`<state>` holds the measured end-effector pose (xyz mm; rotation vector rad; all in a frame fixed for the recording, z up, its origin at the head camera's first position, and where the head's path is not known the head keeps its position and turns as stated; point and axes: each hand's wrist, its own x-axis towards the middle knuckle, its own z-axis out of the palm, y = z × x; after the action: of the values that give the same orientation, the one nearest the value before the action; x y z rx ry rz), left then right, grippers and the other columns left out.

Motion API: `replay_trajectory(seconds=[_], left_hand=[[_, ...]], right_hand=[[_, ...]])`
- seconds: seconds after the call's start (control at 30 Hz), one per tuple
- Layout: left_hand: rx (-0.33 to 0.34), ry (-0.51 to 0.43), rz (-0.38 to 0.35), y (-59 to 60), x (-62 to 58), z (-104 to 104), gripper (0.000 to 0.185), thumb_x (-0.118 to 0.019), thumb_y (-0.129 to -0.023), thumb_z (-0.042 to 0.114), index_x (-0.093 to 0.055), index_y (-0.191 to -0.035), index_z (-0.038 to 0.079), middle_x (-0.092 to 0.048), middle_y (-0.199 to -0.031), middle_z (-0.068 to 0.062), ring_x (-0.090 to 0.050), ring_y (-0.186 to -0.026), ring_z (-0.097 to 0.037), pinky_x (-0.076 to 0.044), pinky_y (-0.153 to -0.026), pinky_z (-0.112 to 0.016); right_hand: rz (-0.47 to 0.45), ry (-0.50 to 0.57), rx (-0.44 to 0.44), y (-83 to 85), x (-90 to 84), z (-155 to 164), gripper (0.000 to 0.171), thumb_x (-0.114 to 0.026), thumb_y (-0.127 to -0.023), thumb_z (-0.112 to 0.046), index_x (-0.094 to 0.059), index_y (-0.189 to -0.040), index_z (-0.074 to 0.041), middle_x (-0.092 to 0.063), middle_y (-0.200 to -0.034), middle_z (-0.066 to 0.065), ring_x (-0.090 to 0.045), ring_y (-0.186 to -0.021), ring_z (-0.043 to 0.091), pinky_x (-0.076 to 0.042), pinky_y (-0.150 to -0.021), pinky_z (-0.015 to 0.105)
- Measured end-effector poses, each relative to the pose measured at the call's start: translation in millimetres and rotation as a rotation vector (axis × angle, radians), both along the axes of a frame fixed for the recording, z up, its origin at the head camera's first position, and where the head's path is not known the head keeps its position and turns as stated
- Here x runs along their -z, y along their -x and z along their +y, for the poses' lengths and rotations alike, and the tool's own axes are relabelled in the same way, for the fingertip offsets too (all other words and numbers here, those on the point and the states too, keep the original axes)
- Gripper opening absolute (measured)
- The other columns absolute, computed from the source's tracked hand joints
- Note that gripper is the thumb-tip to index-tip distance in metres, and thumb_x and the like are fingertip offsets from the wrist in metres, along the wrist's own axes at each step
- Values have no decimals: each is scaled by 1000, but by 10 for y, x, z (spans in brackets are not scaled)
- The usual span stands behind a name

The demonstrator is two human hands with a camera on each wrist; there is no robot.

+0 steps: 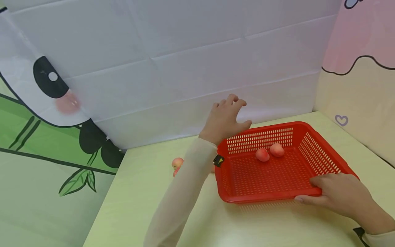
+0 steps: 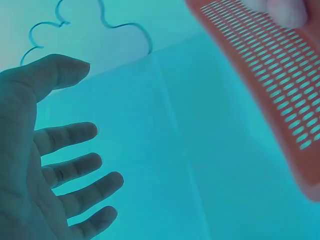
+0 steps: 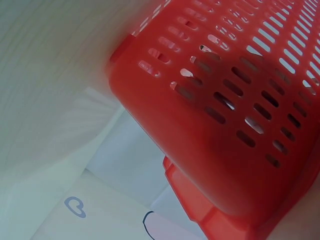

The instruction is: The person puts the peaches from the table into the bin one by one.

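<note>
Fingers of the right hand (image 1: 339,193) curl around the near rim of the red basket (image 1: 324,161), near its right corner, the thumb lying on top of the rim and the other fingertips tucked beneath its edge. The right wrist view shows only the basket's slotted wall and corner up close; none of that hand appears there. The basket sits on the pale yellow-green surface (image 1: 148,192), and its near edge looks slightly lifted, though I cannot tell for certain. Inside it, towards the far wall, two small pink peaches (image 1: 262,154) lie just beside each other.

Further back, the left hand (image 1: 224,118) hovers above the basket's far left corner, its sleeve (image 1: 182,195) stretching across the surface. Its fingers (image 2: 75,167) are spread apart and only loosely bent, holding nothing and touching nothing, as the left wrist view shows plainly. To the left of the sleeve, another peach (image 1: 177,163) rests on the surface outside the basket. Behind everything hangs a white creased backdrop (image 1: 185,68).
</note>
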<state>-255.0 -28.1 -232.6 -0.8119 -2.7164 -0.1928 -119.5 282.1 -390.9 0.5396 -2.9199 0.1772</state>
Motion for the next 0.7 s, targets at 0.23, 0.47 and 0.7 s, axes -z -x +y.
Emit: replay_trajectory(seconds=[0.23,0.47,0.7], left_hand=[[-14,-115,155,-224,-219,-285,53,-69,-99,46,-62,-143,18,-56,-144,-6,-60,-125,-28,-42,-111,-51],[10,-204,271,-502,-285,-505,52,-72,-98,40,-63,-142,14,-56,-145,-11,-62,-123,-32,-43,-108,-53],[61,-271,365,-656,-162,-668,49,-75,-95,32,-64,-137,10,-58,-142,-15,-62,-121,-36,-47,-99,-53]], right_hand=[[-2,5,-2,-13,-9,-4,50,-77,-81,-76,-60,-76,-30,-44,-61,-18,-42,-58,6,-32,-54,30],[9,4,-9,-11,9,13,51,-77,-81,-76,-58,-74,-30,-41,-60,-18,-40,-58,5,-31,-54,30],[17,2,-6,-14,27,3,54,-76,-80,-78,-52,-70,-30,-38,-58,-17,-37,-56,5,-28,-54,29]])
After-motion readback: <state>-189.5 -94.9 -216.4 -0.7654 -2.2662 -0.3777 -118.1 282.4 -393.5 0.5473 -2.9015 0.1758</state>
